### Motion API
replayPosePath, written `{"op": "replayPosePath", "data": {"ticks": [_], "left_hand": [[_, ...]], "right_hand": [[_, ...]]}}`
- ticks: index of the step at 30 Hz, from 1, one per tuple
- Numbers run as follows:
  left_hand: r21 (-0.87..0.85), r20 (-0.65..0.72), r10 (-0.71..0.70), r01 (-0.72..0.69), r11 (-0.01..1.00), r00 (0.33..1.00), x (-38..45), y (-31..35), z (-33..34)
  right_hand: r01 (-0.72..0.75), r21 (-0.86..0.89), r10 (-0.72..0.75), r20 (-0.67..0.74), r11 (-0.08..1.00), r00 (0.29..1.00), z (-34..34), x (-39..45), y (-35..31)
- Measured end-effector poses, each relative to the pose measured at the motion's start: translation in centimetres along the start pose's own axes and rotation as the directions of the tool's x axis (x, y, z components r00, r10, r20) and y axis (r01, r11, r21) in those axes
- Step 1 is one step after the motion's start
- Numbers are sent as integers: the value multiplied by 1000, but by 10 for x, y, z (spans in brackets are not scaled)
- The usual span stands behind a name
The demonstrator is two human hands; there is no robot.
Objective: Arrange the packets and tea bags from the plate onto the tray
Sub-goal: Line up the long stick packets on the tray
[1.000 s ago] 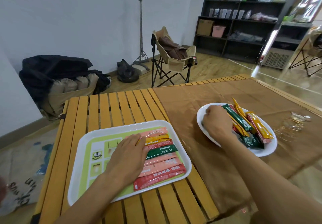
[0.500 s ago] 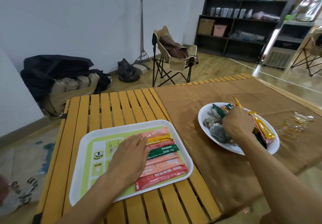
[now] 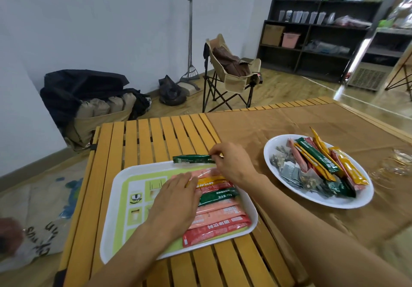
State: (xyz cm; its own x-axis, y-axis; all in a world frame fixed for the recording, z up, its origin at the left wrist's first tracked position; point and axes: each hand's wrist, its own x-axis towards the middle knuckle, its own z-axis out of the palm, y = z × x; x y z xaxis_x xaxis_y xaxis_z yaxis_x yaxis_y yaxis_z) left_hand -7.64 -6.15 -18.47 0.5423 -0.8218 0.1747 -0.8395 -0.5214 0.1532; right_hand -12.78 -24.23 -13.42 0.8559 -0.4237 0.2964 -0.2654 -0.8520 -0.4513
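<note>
The room: pale wall; dark shelving (image 3: 321,39) at the far right; a folding camp chair (image 3: 231,72) on the wood floor; a long-handled tool (image 3: 190,39) leaning at the wall; dark bags (image 3: 89,94) heaped in the left corner.

The slatted wooden table (image 3: 142,144) carries all task items; a brown cloth (image 3: 278,126) covers its right part.

The white tray (image 3: 116,224) lies on the bare slats at the near left; a row of packets (image 3: 220,213) lies side by side across its right part, red nearest, pink, green, red, yellow and pink beyond; the row is judged deliberate, leaving room only at the far rim.

The white plate (image 3: 347,204) sits on the cloth, well apart from the tray; it holds a loose pile of stick packets and tea bags (image 3: 289,173), so much of the task remains.

The left hand (image 3: 176,199) lies flat, fingers extended, over the left ends of the row; judged to steady it against shifting.

The right hand (image 3: 231,164) pinches one end of a green packet (image 3: 192,159), held level above the far rim of the tray, parallel to the row; judged as lining it up for the next slot.
</note>
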Motion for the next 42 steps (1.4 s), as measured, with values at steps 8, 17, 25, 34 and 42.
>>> {"op": "replayPosePath", "data": {"ticks": [8,17,25,34,42], "left_hand": [[8,-7,-1,1,1000,1000,1,-2,4],[-1,-7,-1,1,1000,1000,1,-2,4],[-18,-28,10,-11,1000,1000,1,-3,2],[-45,-34,-25,23,999,999,18,-21,0],[12,-14,-25,25,1000,1000,14,-20,5]], "right_hand": [[-42,-168,55,77,985,995,11,7,2],[11,-131,10,160,991,987,20,3,-2],[59,-207,-29,142,977,989,26,-2,-4],[113,-187,-78,182,976,980,29,-6,4],[108,-208,-74,166,972,983,33,-9,9]]}}
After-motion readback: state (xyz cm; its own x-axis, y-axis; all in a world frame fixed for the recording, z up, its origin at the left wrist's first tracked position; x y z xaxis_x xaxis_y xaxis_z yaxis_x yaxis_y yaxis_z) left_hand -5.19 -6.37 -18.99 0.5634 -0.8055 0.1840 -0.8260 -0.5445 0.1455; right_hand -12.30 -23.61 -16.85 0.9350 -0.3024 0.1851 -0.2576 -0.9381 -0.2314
